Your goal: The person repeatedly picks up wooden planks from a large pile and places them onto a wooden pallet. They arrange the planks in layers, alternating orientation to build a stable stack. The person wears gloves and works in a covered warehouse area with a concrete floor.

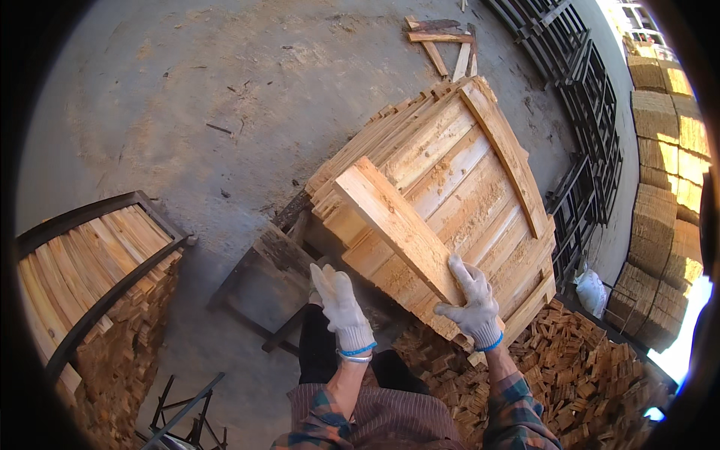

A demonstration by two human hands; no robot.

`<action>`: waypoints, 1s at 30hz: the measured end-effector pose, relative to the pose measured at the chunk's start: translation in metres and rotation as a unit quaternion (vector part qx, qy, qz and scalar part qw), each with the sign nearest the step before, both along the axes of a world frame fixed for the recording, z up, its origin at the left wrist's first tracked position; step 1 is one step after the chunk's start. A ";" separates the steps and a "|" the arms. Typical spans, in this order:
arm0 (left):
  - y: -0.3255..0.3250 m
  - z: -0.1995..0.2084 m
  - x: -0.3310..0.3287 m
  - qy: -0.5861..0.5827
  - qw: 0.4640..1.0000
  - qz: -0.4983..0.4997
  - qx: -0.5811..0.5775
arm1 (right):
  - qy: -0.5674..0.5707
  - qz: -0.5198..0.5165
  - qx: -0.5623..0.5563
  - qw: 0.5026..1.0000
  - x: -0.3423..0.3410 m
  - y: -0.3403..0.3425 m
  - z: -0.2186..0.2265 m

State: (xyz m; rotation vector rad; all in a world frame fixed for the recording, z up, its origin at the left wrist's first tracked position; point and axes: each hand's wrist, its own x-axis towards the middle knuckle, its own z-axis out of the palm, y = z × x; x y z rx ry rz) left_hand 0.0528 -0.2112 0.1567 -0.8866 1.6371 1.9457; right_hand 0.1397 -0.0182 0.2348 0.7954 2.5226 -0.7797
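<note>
A pale wooden board [397, 225] lies slantwise across the near left part of a tall stack of planks [465, 202], its far left end sticking out past the stack's edge. My right hand [474, 304], in a white knit glove with a blue cuff, grips the board's near end, thumb on one side and fingers on the other. Off the board's left side, my left hand [341, 304] is held in the air in a matching glove, fingers stretched out and nothing in it. Sawdust covers the stack's top, and a narrow strip [506, 157] runs crosswise over it.
Small wood offcuts [577, 367] are heaped at the lower right. A dark metal frame [112, 292] full of wood pieces stands at the left. Black metal racks [585, 97] line the right, before stacked wood bundles [656, 225]. A white sack [590, 292] and loose scraps [442, 45] lie on the floor.
</note>
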 end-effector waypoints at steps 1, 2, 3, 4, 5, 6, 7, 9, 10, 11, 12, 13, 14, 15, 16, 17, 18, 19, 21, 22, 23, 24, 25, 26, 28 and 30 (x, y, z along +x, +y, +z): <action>-0.006 -0.027 0.004 -0.034 0.997 0.061 0.018 | 0.005 0.013 0.023 1.000 -0.001 -0.003 -0.009; 0.000 -0.038 0.001 -0.057 0.997 0.034 0.035 | 0.003 0.020 0.054 0.998 0.000 -0.004 -0.019; 0.008 -0.068 0.007 -0.061 0.995 0.047 0.066 | 0.008 0.037 0.082 0.996 -0.002 -0.008 -0.029; 0.021 -0.049 -0.011 -0.158 0.986 -0.008 0.043 | -0.048 0.034 0.111 0.992 0.002 -0.009 -0.048; 0.032 -0.028 -0.028 -0.249 0.966 -0.065 0.021 | -0.088 0.014 0.116 0.989 0.011 -0.007 -0.072; 0.034 -0.031 -0.029 -0.231 0.972 -0.039 0.029 | -0.103 0.014 0.125 0.987 0.008 -0.011 -0.076; 0.037 -0.040 -0.026 -0.214 0.976 -0.014 0.037 | -0.118 0.014 0.133 0.984 0.006 -0.012 -0.077; 0.025 -0.062 -0.010 -0.182 0.981 0.048 0.036 | -0.120 0.031 0.103 0.987 -0.011 -0.018 -0.070; 0.018 -0.071 -0.009 -0.184 0.981 0.043 0.030 | -0.121 0.034 0.091 0.988 -0.014 -0.016 -0.067; 0.016 -0.078 -0.011 -0.190 0.981 0.033 0.027 | -0.077 -0.001 0.063 0.995 -0.007 -0.009 -0.067; 0.010 -0.080 -0.009 -0.148 0.988 0.025 0.031 | -0.031 -0.037 0.035 0.998 0.006 0.001 -0.069; 0.010 -0.077 -0.011 -0.106 0.994 0.019 0.037 | 0.016 -0.071 0.009 0.997 0.024 0.017 -0.070; 0.013 -0.054 -0.021 -0.115 0.992 0.054 0.020 | 0.073 -0.126 0.033 0.989 0.053 0.041 -0.077; 0.009 -0.034 -0.035 -0.057 0.997 0.017 -0.051 | 0.085 -0.213 0.085 0.970 0.087 0.071 -0.084; 0.004 -0.032 -0.052 0.071 0.992 -0.019 -0.098 | 0.093 -0.300 0.138 0.939 0.124 0.095 -0.085; 0.012 -0.015 -0.076 0.186 0.968 -0.089 -0.141 | -0.001 -0.392 0.175 0.903 0.166 0.121 -0.082; 0.026 -0.004 -0.101 0.267 0.946 -0.140 -0.119 | -0.090 -0.478 0.208 0.849 0.199 0.144 -0.081; 0.040 -0.008 -0.129 0.313 0.924 -0.193 -0.104 | -0.089 -0.522 0.190 0.827 0.218 0.156 -0.085; 0.094 -0.009 -0.174 0.318 0.870 -0.350 -0.141 | -0.089 -0.606 0.151 0.776 0.262 0.170 -0.094; 0.124 -0.023 -0.188 0.326 0.825 -0.420 -0.190 | -0.096 -0.591 0.162 0.785 0.291 0.175 -0.116; 0.151 -0.038 -0.196 0.311 0.767 -0.505 -0.246 | -0.105 -0.573 0.168 0.795 0.312 0.174 -0.137; 0.170 -0.051 -0.206 0.296 0.695 -0.574 -0.316 | -0.087 -0.598 0.183 0.775 0.306 0.170 -0.152; 0.184 -0.061 -0.214 0.278 0.615 -0.632 -0.382 | -0.072 -0.621 0.200 0.754 0.296 0.166 -0.160; 0.189 -0.071 -0.220 0.275 0.637 -0.625 -0.358 | -0.079 -0.633 0.184 0.748 0.287 0.164 -0.159; 0.185 -0.087 -0.221 0.260 0.679 -0.618 -0.299 | -0.076 -0.638 0.181 0.745 0.291 0.159 -0.159; 0.176 -0.107 -0.232 0.238 0.737 -0.587 -0.237 | -0.051 -0.636 0.178 0.749 0.289 0.152 -0.157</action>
